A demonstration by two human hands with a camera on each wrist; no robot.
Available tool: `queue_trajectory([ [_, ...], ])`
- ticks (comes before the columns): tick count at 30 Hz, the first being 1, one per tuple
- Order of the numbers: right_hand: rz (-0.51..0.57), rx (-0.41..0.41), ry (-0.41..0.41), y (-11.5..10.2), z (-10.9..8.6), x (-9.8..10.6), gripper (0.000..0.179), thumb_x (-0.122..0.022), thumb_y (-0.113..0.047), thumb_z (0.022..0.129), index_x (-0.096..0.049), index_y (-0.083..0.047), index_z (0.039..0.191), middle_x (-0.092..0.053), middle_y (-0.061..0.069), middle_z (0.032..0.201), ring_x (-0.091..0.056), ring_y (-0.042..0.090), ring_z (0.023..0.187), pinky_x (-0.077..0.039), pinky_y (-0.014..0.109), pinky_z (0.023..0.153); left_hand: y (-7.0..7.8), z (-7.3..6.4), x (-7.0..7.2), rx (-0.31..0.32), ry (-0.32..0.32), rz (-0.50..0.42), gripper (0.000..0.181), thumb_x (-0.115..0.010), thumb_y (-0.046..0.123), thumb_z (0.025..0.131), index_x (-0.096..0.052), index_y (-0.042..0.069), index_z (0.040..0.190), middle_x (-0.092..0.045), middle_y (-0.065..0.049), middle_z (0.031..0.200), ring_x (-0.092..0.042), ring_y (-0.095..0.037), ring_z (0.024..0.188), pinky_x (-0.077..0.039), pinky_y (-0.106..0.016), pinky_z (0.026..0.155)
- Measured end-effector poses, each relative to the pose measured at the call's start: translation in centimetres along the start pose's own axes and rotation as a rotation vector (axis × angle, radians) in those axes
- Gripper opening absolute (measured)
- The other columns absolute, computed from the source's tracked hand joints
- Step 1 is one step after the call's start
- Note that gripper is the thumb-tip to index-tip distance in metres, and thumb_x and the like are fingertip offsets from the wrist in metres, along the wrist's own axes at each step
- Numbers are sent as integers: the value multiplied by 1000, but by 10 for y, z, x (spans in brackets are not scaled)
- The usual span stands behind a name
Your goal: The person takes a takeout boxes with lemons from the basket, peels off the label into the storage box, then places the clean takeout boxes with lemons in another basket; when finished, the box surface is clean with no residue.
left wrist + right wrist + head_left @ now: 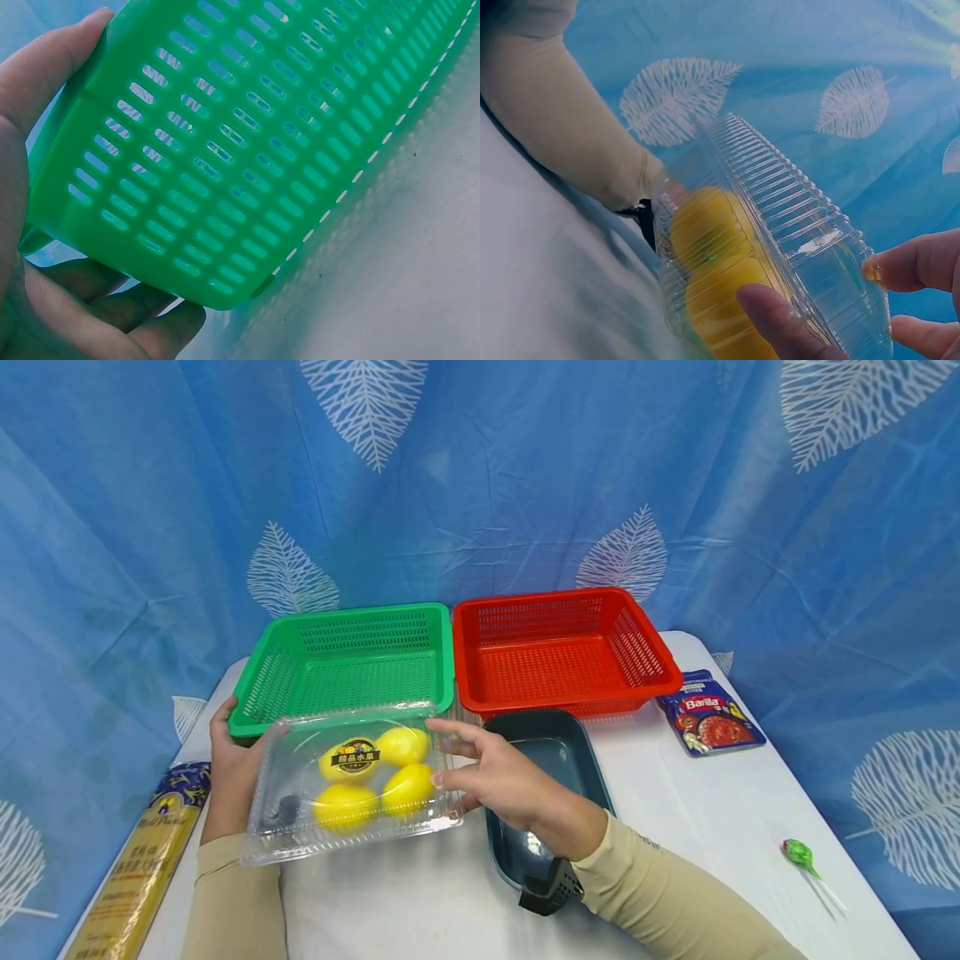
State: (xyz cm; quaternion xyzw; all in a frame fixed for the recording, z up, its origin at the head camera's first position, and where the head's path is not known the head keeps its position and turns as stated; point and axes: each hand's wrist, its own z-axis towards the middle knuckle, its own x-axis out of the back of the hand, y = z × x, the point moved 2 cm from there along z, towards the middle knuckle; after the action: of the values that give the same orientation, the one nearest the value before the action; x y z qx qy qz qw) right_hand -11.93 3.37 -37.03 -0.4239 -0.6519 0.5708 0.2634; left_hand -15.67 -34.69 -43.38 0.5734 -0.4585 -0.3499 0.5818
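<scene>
The left hand (234,768) grips a corner of the green basket (367,631); the right hand (506,781) pinches one end of the clear clamshell (354,781) of lemons (343,808), whose long axis runs sideways between the hands, towards the left forearm (238,893)

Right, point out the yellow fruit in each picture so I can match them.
Head: yellow fruit left of and below centre, inside the clear box.
Left wrist: not in it; the green basket fills much of the picture.
Right wrist: lower middle, seen through the clear box.
Shared landmark: the white table, at lower right in left wrist, lower left in right wrist.
</scene>
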Motion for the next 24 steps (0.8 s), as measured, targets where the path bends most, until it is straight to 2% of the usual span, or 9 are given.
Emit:
queue_trajectory([
  [4, -19, 1, 3, 4, -1, 1, 69, -77, -5, 95, -52, -28, 156, -43, 18, 158, -71, 33, 104, -64, 46, 74, -3, 1, 0, 17, 24, 23, 101, -79, 40, 96, -6, 45, 165, -25, -15, 166, -39, -33, 141, -50, -26, 102],
  [7, -27, -4, 4, 7, -1, 1, 69, -77, -6, 96, -52, -27, 156, -42, 19, 159, -71, 31, 105, -64, 45, 74, -4, 3, -1, 3, 41, 16, 101, -80, 37, 96, -7, 41, 166, -25, -14, 167, -38, -32, 143, -42, -37, 114],
  [10, -27, -11, 3, 9, -2, 2, 69, -77, -6, 96, -52, -26, 156, -41, 20, 160, -71, 32, 104, -64, 45, 74, -6, 5, -2, -17, 56, 8, 101, -80, 34, 96, -8, 38, 167, -24, -12, 168, -35, -31, 147, -33, -44, 120],
  [12, -26, -14, 1, 10, -3, 2, 69, -76, -5, 96, -52, -27, 156, -41, 20, 160, -71, 32, 103, -64, 44, 74, -7, 6, -2, -27, 59, 0, 101, -80, 33, 96, -8, 38, 167, -24, -12, 169, -34, -31, 148, -32, -44, 121],
  [17, -27, -16, 1, 14, -4, 2, 68, -76, -5, 95, -53, -28, 155, -42, 18, 159, -71, 32, 103, -64, 44, 72, -9, 8, -2, -58, 52, -36, 100, -80, 29, 97, -9, 36, 167, -25, -15, 167, -35, -33, 148, -36, -38, 118],
  [24, -37, -23, 9, 20, -7, 3, 68, -76, -5, 95, -54, -29, 154, -44, 18, 157, -71, 32, 103, -64, 43, 71, -7, 6, -2, -63, 35, -47, 100, -79, 28, 98, -7, 33, 168, -23, -17, 168, -33, -33, 149, -39, -30, 114],
])
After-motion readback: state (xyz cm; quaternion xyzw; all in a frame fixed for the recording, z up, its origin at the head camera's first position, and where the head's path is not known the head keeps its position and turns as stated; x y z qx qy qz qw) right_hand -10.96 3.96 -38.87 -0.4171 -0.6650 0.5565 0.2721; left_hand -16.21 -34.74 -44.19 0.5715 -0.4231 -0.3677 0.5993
